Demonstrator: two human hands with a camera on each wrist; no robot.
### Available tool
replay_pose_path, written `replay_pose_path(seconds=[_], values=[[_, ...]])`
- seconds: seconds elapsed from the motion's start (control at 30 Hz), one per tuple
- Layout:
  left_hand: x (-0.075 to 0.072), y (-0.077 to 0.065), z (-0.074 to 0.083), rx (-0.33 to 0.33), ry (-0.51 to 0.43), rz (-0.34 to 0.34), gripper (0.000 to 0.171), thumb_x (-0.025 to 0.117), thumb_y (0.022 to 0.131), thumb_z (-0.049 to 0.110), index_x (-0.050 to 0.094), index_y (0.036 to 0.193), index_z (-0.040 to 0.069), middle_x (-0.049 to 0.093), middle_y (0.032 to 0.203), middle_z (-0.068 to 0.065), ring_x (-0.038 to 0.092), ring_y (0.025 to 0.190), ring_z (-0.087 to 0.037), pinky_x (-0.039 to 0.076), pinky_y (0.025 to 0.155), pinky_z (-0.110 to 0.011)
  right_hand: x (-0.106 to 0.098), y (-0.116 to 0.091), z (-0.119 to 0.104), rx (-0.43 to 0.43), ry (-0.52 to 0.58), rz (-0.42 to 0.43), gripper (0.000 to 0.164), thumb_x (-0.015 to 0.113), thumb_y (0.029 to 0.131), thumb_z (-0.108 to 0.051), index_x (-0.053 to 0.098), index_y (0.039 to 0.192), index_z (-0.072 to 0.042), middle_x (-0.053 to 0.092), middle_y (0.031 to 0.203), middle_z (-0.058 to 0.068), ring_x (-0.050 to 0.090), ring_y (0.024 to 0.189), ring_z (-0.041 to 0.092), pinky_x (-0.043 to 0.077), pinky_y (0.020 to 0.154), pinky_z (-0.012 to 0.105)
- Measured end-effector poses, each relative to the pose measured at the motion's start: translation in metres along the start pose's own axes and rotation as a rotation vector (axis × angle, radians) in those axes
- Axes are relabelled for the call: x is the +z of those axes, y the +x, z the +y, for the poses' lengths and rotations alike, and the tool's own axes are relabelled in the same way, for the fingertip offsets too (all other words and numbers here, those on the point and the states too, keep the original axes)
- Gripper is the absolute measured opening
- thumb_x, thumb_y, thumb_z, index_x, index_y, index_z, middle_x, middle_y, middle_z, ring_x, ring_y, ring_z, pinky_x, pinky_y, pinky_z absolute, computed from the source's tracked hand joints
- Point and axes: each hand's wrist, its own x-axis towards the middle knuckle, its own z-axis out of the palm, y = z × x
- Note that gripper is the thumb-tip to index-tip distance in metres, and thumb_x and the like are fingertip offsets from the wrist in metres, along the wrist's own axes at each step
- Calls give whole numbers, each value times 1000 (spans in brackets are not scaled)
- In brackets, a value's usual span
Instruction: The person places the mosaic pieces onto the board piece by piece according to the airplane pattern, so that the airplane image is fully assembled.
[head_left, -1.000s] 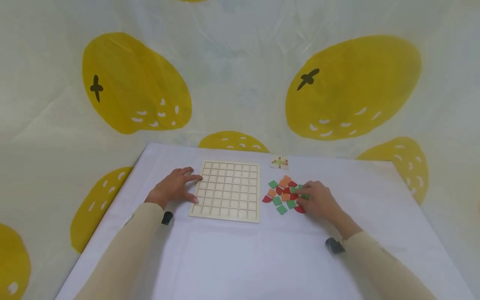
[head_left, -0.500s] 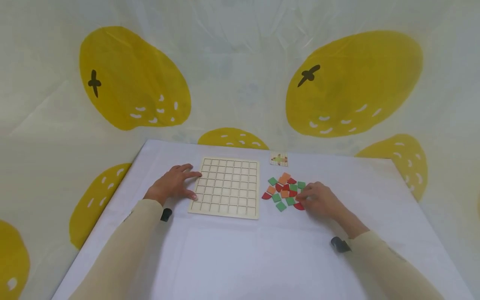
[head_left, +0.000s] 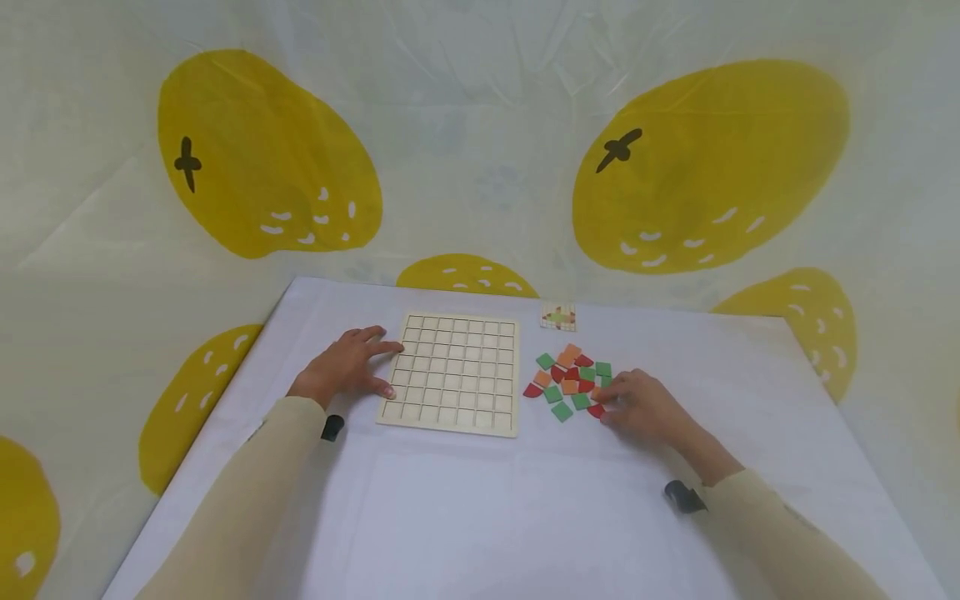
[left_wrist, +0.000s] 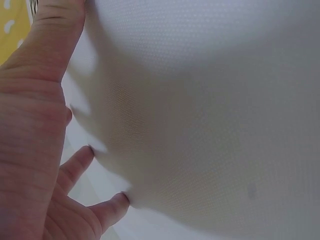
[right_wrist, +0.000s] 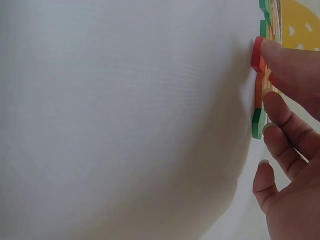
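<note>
A pale wooden board [head_left: 450,375] with a grid of square recesses lies on the table. At its left edge my left hand [head_left: 341,364] rests with fingers spread, thumb and a fingertip touching the rim. Several green, orange and red tiles [head_left: 581,402] lie in a loose group right of the board, squares and quarter-rounds among them. My right hand [head_left: 645,408] is at the group's right side, its fingers loosely bent. In the right wrist view the thumb touches a red tile [right_wrist: 257,54], and fingertips are by an orange tile [right_wrist: 258,90] and a green tile [right_wrist: 257,124].
A small pattern card [head_left: 558,317] lies behind the tiles, near the far edge of the white-covered table [head_left: 480,517]. A pale curtain [head_left: 480,167] printed with large yellow fruit hangs behind the table.
My right hand has drawn back slightly to the right, uncovering green tiles and an orange tile it covered before. The left hand stays at the board's edge.
</note>
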Motion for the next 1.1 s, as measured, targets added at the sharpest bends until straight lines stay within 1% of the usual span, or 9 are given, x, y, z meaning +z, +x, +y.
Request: replay_pose_path(seconds=[0.13, 0.27, 0.4, 0.57, 0.63, 0.87, 0.97, 1.1], values=[[-1, -1, 1, -1, 7, 5, 91, 89, 72, 57, 52, 153, 36, 33, 170, -13, 28, 156, -44, 31, 125, -64, -1, -2, 1, 5, 0, -8, 34, 86, 86, -24, 80, 118, -18, 74, 114, 4, 59, 115, 29, 59, 94, 53], [-3, -4, 3, -8, 0, -5, 92, 88, 72, 58, 53, 153, 35, 32, 170, -14, 27, 156, -45, 31, 125, -65, -2, -2, -1, -3, 13, 2, 28, 84, 87, -23, 81, 115, -18, 74, 112, 4, 60, 114, 29, 58, 95, 54], [-5, -5, 4, -10, -11, -12, 91, 88, 72, 57, 53, 153, 34, 32, 170, -13, 26, 156, -45, 31, 125, -66, -3, 0, -3, -3, 39, 21, 23, 83, 88, -20, 81, 111, -16, 74, 107, 4, 61, 109, 27, 58, 94, 53], [-4, -3, 6, -19, -15, -14, 90, 88, 73, 56, 52, 153, 36, 31, 171, -12, 25, 157, -44, 30, 125, -65, -3, 3, -2, -4, 54, 43, 21, 83, 88, -17, 82, 109, -16, 73, 105, 3, 61, 106, 25, 58, 91, 48], [-3, -3, 6, -23, -12, -11, 91, 88, 73, 57, 52, 153, 36, 31, 171, -11, 25, 157, -43, 30, 125, -65, -2, 5, -2, -11, 52, 56, 21, 83, 88, -17, 81, 108, -15, 73, 105, 4, 61, 106, 26, 59, 90, 48], [-2, -1, 5, -23, 5, -6, 93, 88, 71, 59, 52, 153, 36, 31, 171, -12, 26, 156, -46, 31, 124, -66, 1, 13, -5, 29, 55, 77, 25, 82, 89, -22, 79, 113, -12, 72, 109, 7, 62, 109, 28, 61, 90, 50], [-1, -1, 4, -18, 15, -5, 93, 88, 71, 60, 52, 153, 36, 32, 171, -13, 27, 155, -46, 31, 124, -66, 1, 17, -6, 34, 64, 76, 27, 82, 91, -23, 79, 115, -11, 72, 109, 8, 61, 108, 28, 61, 90, 49], [-1, 0, 3, -13, 15, -2, 92, 88, 71, 59, 52, 153, 36, 32, 171, -13, 27, 156, -46, 31, 125, -66, 1, 22, -8, 38, 86, 69, 28, 81, 92, -23, 79, 118, -12, 72, 111, 8, 61, 110, 29, 61, 92, 50]])
